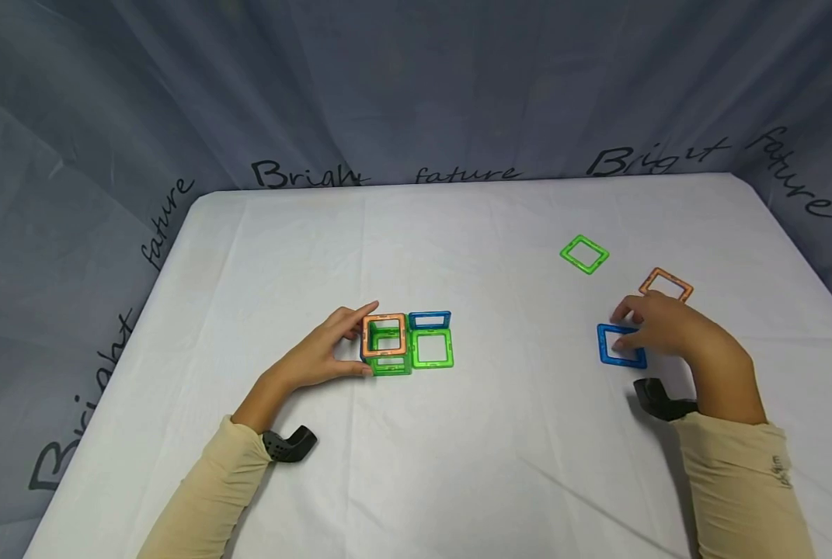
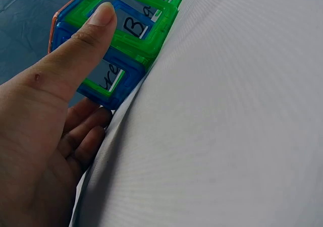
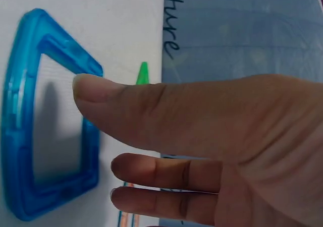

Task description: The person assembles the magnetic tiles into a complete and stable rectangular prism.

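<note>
My left hand (image 1: pixel 318 355) holds the left side of a small cube of magnetic tiles, its thumb on the near green face (image 2: pixel 133 42) and its index finger by the far side. An orange square tile (image 1: pixel 385 317) tops the cube, and blue tile edges show in the left wrist view. Joined at its right are a flat green tile (image 1: pixel 433 364) and a raised blue tile (image 1: pixel 429 314). Far to the right, my right hand (image 1: pixel 667 326) hovers with thumb and index finger apart over a loose blue square tile (image 1: pixel 602 344); no grip on it shows.
An orange square tile (image 1: pixel 674 279) lies just beyond the right hand, partly covered by it. Farther back is a loose green square tile (image 1: pixel 570 244). White cloth (image 1: pixel 499 435) covers the table, with grey curtains (image 1: pixel 457 85) hanging behind and along the sides.
</note>
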`<state>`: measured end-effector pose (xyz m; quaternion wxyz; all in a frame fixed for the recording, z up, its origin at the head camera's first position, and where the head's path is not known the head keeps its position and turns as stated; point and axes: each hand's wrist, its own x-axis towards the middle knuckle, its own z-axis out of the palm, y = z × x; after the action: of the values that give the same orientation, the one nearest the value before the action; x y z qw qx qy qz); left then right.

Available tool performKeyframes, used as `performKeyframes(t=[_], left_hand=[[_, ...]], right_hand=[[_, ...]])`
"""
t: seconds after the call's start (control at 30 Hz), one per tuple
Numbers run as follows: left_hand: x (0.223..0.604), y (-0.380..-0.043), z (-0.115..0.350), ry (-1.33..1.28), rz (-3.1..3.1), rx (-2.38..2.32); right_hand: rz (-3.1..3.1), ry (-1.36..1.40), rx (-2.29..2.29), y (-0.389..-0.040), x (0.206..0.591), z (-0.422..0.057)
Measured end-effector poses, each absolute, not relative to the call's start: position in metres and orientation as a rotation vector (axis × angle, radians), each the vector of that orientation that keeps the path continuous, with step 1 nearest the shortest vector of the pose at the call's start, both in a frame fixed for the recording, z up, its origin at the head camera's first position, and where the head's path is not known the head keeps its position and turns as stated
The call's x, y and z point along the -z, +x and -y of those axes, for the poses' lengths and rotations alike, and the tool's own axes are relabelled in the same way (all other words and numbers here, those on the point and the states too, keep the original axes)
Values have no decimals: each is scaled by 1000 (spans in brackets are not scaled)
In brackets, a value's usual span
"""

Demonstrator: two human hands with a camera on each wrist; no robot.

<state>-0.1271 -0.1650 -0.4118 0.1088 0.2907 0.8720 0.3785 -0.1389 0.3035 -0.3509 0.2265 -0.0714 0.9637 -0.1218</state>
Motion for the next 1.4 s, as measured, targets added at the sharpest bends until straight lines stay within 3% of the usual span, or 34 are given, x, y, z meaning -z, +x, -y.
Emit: performKeyframes(t=[0.57, 0.93, 1.4], left_hand=[[412, -128, 164, 871, -2553, -1136], [413, -128, 165, 860, -2552, -1140], [413, -129, 166, 886, -2539, -1156]], right_hand=[[-2628, -143, 384, -143, 359, -308], [-2597, -263, 444, -145, 364, -312], [-2688, -344, 492, -139, 358, -266]])
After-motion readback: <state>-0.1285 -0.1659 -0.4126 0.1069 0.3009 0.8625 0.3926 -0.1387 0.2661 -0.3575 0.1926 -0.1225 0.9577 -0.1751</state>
